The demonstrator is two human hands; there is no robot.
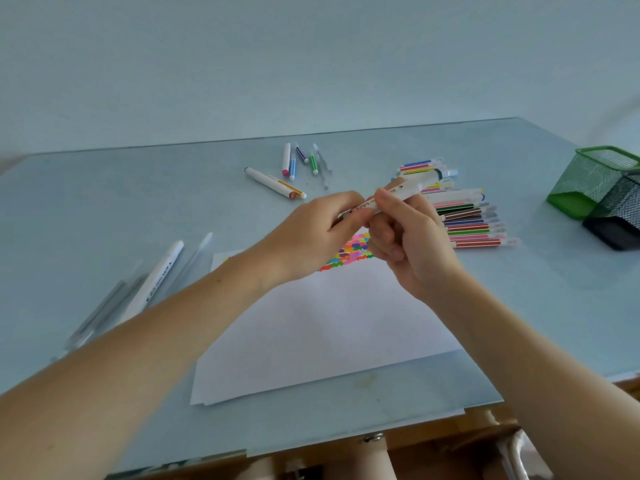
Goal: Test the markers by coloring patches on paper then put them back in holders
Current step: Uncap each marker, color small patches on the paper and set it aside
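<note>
Both my hands hold one white marker above the white paper. My right hand grips its barrel, fingers curled round it. My left hand pinches the marker's near end; whether that is a cap is hidden by my fingers. Small coloured patches fill the paper's far edge, partly behind my hands. A pile of striped markers lies right of my hands. A green mesh holder and a black mesh holder stand at the far right.
A few loose markers lie at the back of the glass table. A white marker and clear pens lie at the left. The table's front edge is close to me.
</note>
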